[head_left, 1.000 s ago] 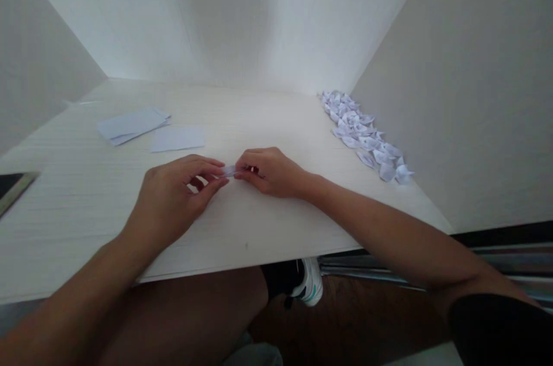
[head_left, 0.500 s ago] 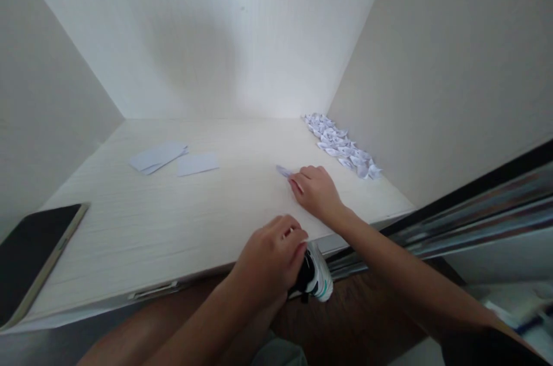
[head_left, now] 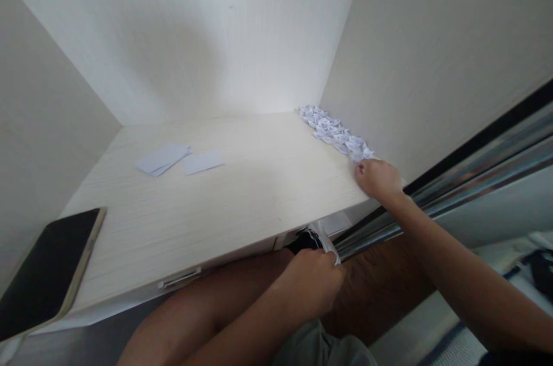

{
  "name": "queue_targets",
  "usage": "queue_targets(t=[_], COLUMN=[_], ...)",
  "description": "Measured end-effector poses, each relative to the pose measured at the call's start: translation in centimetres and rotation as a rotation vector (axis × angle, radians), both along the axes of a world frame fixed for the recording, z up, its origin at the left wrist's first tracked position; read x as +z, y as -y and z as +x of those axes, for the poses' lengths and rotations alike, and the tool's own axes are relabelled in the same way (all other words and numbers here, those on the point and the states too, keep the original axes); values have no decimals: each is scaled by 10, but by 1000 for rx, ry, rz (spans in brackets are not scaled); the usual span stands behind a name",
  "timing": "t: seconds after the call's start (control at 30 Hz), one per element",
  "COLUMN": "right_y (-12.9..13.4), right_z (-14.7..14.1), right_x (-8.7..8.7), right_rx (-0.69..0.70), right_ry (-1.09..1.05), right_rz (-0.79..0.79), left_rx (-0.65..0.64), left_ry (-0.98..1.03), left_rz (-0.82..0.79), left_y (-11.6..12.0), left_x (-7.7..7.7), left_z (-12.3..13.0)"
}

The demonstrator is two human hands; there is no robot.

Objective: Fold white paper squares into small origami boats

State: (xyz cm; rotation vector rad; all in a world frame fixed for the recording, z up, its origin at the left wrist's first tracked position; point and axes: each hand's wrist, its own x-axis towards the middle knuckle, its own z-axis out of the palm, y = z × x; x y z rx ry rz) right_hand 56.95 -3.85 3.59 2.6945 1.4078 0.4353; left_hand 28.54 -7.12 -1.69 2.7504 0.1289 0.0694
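My right hand (head_left: 379, 178) is closed in a pinch at the near end of a row of folded white paper pieces (head_left: 332, 128). Paper shows at its fingertips, touching or right beside the row; where the held piece ends and the row begins I cannot make out. Below the front edge of the white desktop (head_left: 259, 193), my left hand (head_left: 317, 276) is curled into a loose fist above my lap, and no object shows in it. Flat paper slips (head_left: 164, 158) overlap in a small stack at the left, and one single slip (head_left: 204, 162) lies just right of them.
A dark-screened phone (head_left: 47, 268) lies at the desktop's left front corner. Panels close in the desktop at the back, left and right. A metal-edged rail (head_left: 453, 181) runs along the right side. A drawer handle (head_left: 179, 278) sits under the front edge, and a shoe (head_left: 324, 239) shows beneath.
My right hand has carried a folded paper piece from mid-desktop rightward to the near end of the row. My left hand has dropped lower and right. The view has turned slightly.
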Motion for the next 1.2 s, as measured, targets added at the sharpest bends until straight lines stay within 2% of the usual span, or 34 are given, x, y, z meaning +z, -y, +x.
queue_targets(t=[0.3, 0.43, 0.53, 0.63, 0.7, 0.8, 0.9, 0.97, 1.07, 1.13, 1.2], right_y=[-36, -48, -50, -50, -55, -79, -126, -165, -220, -245, -259], right_z=[13, 20, 15, -13, -49, -118, -181, -211, -235, -244, -249], right_x=[5, 9, 17, 22, 21, 16, 15, 17, 22, 25, 25], right_rx=[-130, -153, -109, 36, 238, 675, 990, 1089, 1120, 1127, 1132], right_ry=[-59, -108, -145, -154, -191, -316, -396, -432, -476, -493, -496], right_rz=[-6, 57, 143, 287, 326, 238, 113, 17, -142, -243, -299], left_rx=[-10, -15, -4, 13, 22, 18, 6, -4, -5, -3, 0], left_ry=[-135, -200, -247, -285, -295, -310, -337, -341, -305, -266, -233], left_rz=[-37, -57, -72, -86, -90, -96, -102, -108, -116, -123, -133], left_y=[8, 8, 5, 0, -2, -3, -2, -1, -3, -6, -10], left_x=[-11, -6, -1, 2, 0, -5, -13, -18, -20, -19, -18], left_z=[2, 2, 3, 3, 4, 5, 10, 14, 18, 19, 19])
